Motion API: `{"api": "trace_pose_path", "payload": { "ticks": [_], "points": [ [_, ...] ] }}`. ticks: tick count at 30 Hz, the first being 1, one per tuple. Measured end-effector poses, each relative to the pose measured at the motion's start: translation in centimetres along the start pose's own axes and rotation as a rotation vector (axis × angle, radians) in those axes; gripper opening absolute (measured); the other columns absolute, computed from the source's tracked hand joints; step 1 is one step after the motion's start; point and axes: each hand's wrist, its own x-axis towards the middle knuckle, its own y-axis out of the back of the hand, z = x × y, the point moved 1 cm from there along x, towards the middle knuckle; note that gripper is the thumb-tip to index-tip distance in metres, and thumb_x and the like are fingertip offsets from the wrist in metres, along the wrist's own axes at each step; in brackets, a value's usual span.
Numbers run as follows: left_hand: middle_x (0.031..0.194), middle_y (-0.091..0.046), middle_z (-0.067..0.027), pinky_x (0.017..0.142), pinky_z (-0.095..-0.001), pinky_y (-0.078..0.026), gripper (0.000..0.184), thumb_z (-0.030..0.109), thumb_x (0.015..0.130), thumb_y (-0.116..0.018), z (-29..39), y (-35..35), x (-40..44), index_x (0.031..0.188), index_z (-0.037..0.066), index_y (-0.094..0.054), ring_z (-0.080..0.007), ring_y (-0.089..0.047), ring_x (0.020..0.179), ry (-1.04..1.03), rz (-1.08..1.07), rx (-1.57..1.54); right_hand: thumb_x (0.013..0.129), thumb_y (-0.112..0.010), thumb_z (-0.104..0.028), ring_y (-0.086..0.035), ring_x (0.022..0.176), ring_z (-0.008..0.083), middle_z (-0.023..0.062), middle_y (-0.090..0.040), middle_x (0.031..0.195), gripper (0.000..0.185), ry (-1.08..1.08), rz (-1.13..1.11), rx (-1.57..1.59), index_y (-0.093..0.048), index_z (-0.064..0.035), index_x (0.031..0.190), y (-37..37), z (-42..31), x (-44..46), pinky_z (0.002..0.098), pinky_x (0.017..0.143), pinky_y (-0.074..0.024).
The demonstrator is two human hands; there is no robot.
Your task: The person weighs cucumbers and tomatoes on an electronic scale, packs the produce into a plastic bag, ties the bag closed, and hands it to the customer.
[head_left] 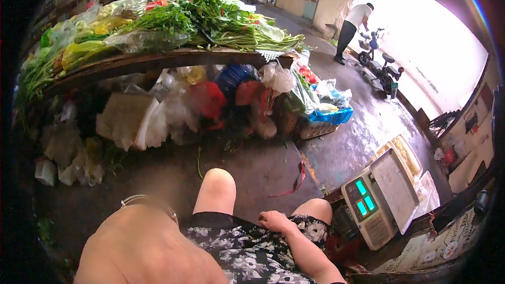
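My left arm (147, 247) looms large and close at the lower left, with a silver bracelet (150, 198) around the wrist. Brown blur covers the area past the bracelet, and no fingers can be made out there. Below, my right hand (273, 221) rests on my lap, on a black-and-white floral garment (226, 239) between my bare knees. Its fingers look loosely curled together, and nothing shows in them. To the right of that hand stands a weighing scale (363, 205) with lit green displays and a metal pan (394, 189).
A stall table (173, 59) ahead bears leafy greens (231, 26) and bagged vegetables. Beneath it are plastic bags and a foam box (123, 121). A crate (318, 129) stands at its right end. Farther back are a person (355, 26), a parked scooter (386, 71) and another person behind the greens.
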Motion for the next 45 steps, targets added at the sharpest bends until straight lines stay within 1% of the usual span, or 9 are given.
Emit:
{"api": "trace_pose_path", "payload": {
  "ticks": [8,15,18,20,21,23,26,42,45],
  "points": [
    [0.051,-0.052,-0.0141,0.035,-0.0362,-0.031,0.030,0.025,0.086,-0.062,-0.1,-1.5,-1.6,0.067,0.006,-0.048,-0.0234,-0.045,0.037,-0.163,0.056,-0.012,0.086,-0.056,-0.029,-0.060,0.105,0.0337,0.0141,-0.066,0.107,0.033,0.008,-0.007,-0.010,-0.062,-0.0122,0.114,-0.9,0.8,0.5,0.0446,0.088,-0.0476],
    [0.047,-0.051,-0.0123,0.032,-0.0341,-0.029,0.031,0.025,0.084,-0.064,-0.1,-2.5,-3.2,0.065,0.007,-0.048,-0.0211,-0.044,0.033,-0.303,0.109,-0.025,0.085,-0.057,-0.027,-0.061,0.102,0.0346,0.0148,-0.067,0.104,0.030,0.010,0.015,0.005,-0.063,-0.0107,0.110,-1.0,0.9,0.5,0.0445,0.086,-0.0481],
    [0.059,-0.055,-0.0079,0.040,-0.0319,-0.035,0.026,0.020,0.093,-0.051,0.8,-1.9,-2.4,0.072,0.005,-0.055,-0.0198,-0.050,0.043,-0.121,-0.085,0.121,0.085,-0.057,-0.026,-0.061,0.100,0.0351,0.0154,-0.067,0.102,0.029,0.033,0.039,0.005,-0.063,-0.0098,0.109,-1.2,1.1,0.5,0.0443,0.085,-0.0482],
    [0.067,-0.057,-0.0049,0.046,-0.0304,-0.039,0.030,0.017,0.099,-0.043,2.0,-1.3,-1.5,0.077,0.004,-0.059,-0.0190,-0.054,0.050,0.002,-0.211,0.218,0.085,-0.057,-0.025,-0.061,0.100,0.0349,0.0157,-0.067,0.101,0.029,0.047,0.031,-0.012,-0.063,-0.0095,0.109,-1.1,1.1,0.6,0.0437,0.085,-0.0483],
    [0.067,-0.057,-0.0049,0.046,-0.0304,-0.039,0.030,0.017,0.099,-0.043,3.8,-0.7,0.0,0.077,0.004,-0.059,-0.0190,-0.054,0.050,0.001,-0.211,0.220,0.085,-0.057,-0.025,-0.061,0.100,0.0349,0.0157,-0.067,0.101,0.029,0.048,0.029,-0.014,-0.063,-0.0095,0.109,-1.1,1.0,0.5,0.0437,0.085,-0.0483],
    [0.077,-0.055,-0.0304,0.058,-0.0543,-0.044,0.020,0.018,0.097,-0.043,6.9,0.2,2.8,0.085,0.002,-0.047,-0.0400,-0.054,0.062,1.138,-0.405,-0.113,0.085,-0.056,-0.024,-0.062,0.099,0.0345,0.0156,-0.068,0.101,0.029,0.032,0.021,-0.023,-0.063,-0.0097,0.109,-0.7,0.6,0.4,0.0432,0.086,-0.0485],
    [0.075,-0.056,-0.0293,0.061,-0.0572,-0.045,0.020,0.017,0.095,-0.049,6.8,0.5,2.8,0.083,0.002,-0.047,-0.0405,-0.056,0.064,1.191,-0.413,-0.158,0.085,-0.056,-0.024,-0.062,0.100,0.0341,0.0157,-0.067,0.101,0.029,0.008,-0.014,-0.017,-0.063,-0.0096,0.109,-0.4,0.1,0.3,0.0427,0.086,-0.0486],
    [0.081,-0.057,-0.0269,0.066,-0.0554,-0.044,0.018,0.020,0.095,-0.050,7.2,1.1,2.8,0.087,0.003,-0.049,-0.0388,-0.056,0.072,1.155,-0.422,-0.188,0.086,-0.055,-0.025,-0.060,0.102,0.0352,0.0160,-0.067,0.104,0.027,0.033,0.075,-0.020,-0.063,-0.0095,0.108,-0.5,0.4,0.0,0.0457,0.086,-0.0482],
    [0.082,-0.057,-0.0264,0.068,-0.0550,-0.044,0.018,0.021,0.095,-0.050,6.0,2.9,3.2,0.088,0.004,-0.050,-0.0385,-0.056,0.073,1.149,-0.427,-0.240,0.086,-0.056,-0.026,-0.061,0.101,0.0359,0.0173,-0.067,0.102,0.028,0.055,0.060,0.013,-0.063,-0.0082,0.106,-0.7,0.5,0.1,0.0453,0.085,-0.0488]
  ]
}}
